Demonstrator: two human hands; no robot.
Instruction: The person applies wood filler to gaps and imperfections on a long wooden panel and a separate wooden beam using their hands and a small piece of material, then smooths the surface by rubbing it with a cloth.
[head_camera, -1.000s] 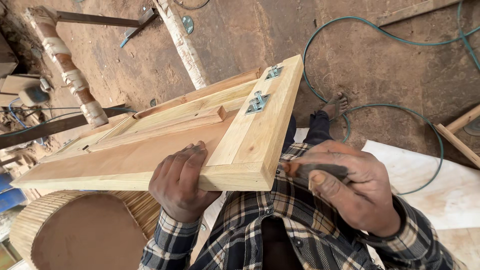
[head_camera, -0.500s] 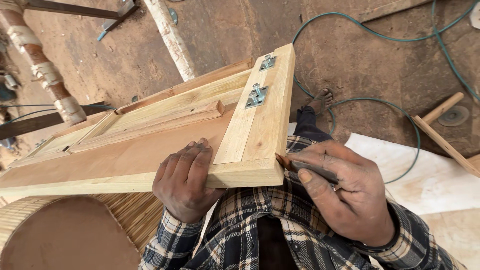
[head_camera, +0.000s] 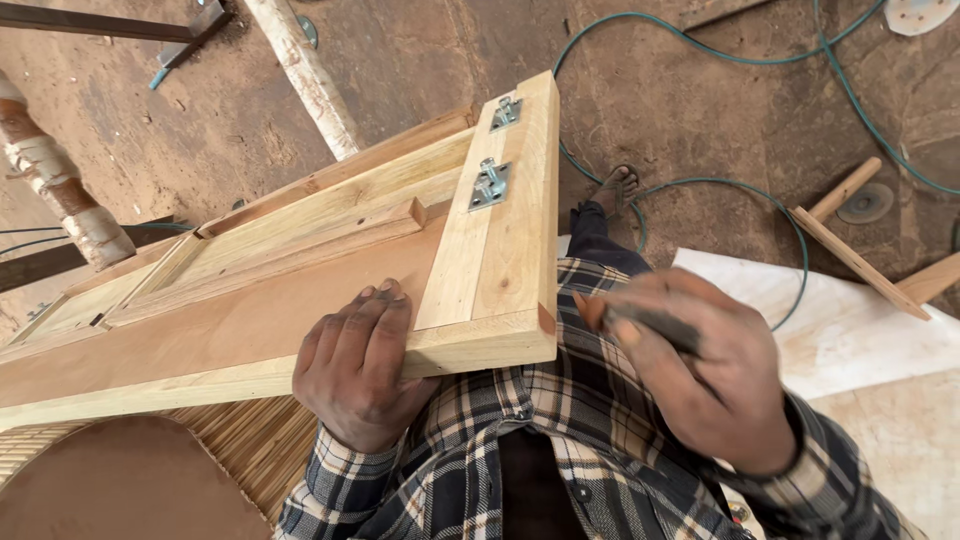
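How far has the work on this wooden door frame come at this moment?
Done: the pale wooden door frame is joined, and two metal latches sit on its side rail. In hand: the left hand steadies the frame's end; the blurred right hand holds a small dark tool beside the corner. Left: the wood looks bare, unfinished.

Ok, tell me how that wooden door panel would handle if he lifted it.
The wooden door panel is probably stiff, being a solid framed board. It looks long, so likely unwieldy and prone to tipping at the unsupported end. The left hand steadies its near edge.
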